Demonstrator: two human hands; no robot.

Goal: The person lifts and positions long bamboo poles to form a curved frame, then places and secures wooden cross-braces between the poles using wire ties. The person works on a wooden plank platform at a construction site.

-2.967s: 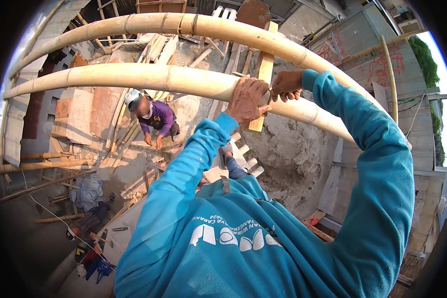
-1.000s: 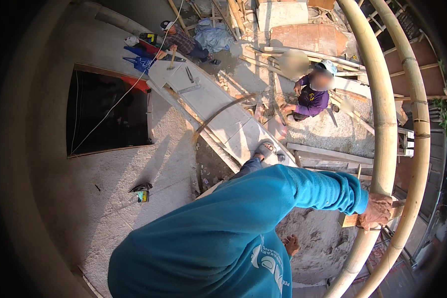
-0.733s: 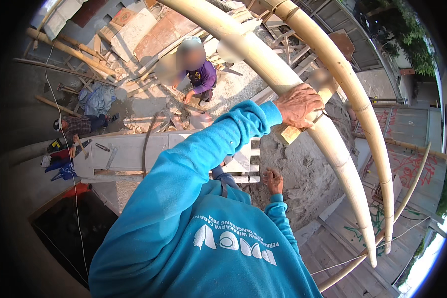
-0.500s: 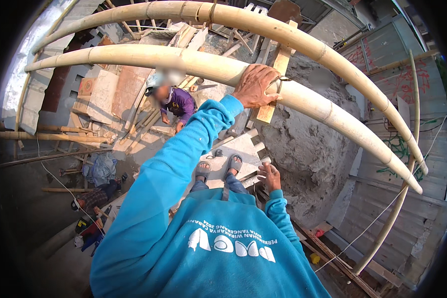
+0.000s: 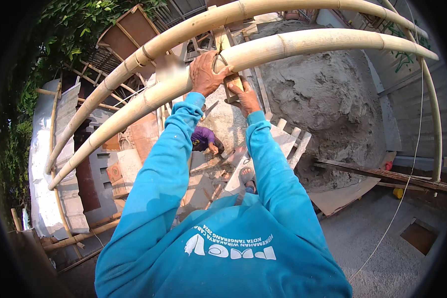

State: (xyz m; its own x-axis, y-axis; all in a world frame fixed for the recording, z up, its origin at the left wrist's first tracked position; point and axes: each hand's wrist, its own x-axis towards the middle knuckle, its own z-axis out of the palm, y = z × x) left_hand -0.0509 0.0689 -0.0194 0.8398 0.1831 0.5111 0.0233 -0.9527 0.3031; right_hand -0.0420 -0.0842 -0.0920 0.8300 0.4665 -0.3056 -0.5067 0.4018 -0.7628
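Two long bamboo poles cross the upper view side by side. My left hand [image 5: 207, 73] is closed over the nearer bamboo pole [image 5: 303, 43], beside a dark wire tie [image 5: 220, 53] looped at it. A short wooden board [image 5: 235, 88] runs crosswise under the poles, its lower end jutting toward me. My right hand [image 5: 246, 97] grips that end, thumb on the near face; its other fingers are partly hidden. The farther bamboo pole [image 5: 179, 34] lies beyond my left hand.
Below, a person in a purple top [image 5: 203, 138] is partly hidden by my left arm. My sandalled foot [image 5: 247, 175] rests on a board platform [image 5: 283, 139]. A grey sand heap [image 5: 323, 89] lies to the right, with a string [image 5: 407, 184] and an upright pole [image 5: 434, 119] farther right.
My right hand has come up from beside my waist to the board's end. My left hand is still on the nearer pole. The view has swung, and foliage now shows at the left.
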